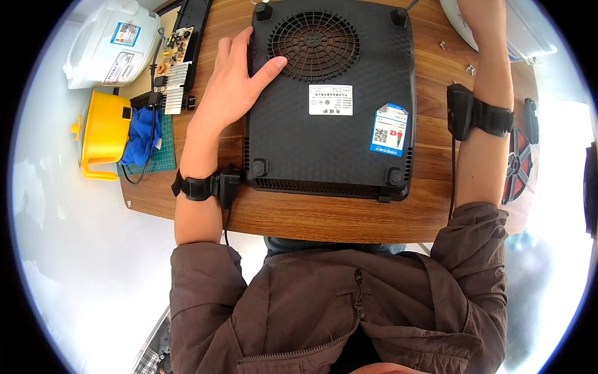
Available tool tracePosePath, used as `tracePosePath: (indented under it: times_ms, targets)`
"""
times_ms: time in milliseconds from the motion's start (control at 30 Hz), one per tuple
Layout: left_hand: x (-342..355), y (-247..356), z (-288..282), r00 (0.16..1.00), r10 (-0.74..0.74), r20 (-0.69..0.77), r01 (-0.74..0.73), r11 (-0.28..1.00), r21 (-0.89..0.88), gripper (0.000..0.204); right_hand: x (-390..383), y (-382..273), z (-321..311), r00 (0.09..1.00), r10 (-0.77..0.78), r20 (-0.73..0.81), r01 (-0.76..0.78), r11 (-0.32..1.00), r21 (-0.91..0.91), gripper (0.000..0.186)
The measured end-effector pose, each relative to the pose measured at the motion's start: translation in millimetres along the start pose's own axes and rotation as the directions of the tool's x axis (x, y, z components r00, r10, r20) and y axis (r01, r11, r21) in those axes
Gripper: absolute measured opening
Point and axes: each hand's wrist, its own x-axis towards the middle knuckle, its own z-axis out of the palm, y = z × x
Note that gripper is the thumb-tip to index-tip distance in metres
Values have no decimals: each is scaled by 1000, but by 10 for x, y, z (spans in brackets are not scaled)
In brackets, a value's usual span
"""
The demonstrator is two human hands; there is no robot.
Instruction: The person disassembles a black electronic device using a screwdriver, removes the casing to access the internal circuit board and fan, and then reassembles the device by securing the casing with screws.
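Observation:
A black induction cooker (299, 131) lies upside down on the wooden table, its round fan grille, rubber feet and two labels facing up. My left hand (233, 81) rests at its left edge, fingers apart along the side and thumb stretched over the underside near the grille. At the top right, my right hand (484, 15) reaches past the cooker beside a white rounded container (526, 31); the picture's edge cuts off its fingers. A few small screws (470, 70) lie on the table near the right forearm.
At left are a white appliance (115, 47), a circuit board (177, 53) with a heat sink, a yellow pot (103, 137), and a blue cloth (142, 140) on a green mat (166, 146). A round black-and-red spoked part (517, 165) lies right of my forearm.

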Motion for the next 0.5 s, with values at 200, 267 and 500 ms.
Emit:
tracePosePath:
  times_ms: [200, 267, 500]
  targets:
    - [-4, -12, -9, 1000, -2, 4, 2, 1000, 0, 91, -60, -217, -184, 995, 32, 90, -19, 989, -148, 43]
    - [6, -20, -3, 1000, -1, 10, 2, 1000, -4, 92, -54, -130, -187, 983, -106, 153, 144, 954, -265, 42]
    - [7, -33, 8, 1000, 5, 6, -5, 1000, -12, 92, -42, 18, -149, 976, -138, 167, 184, 936, -301, 42]
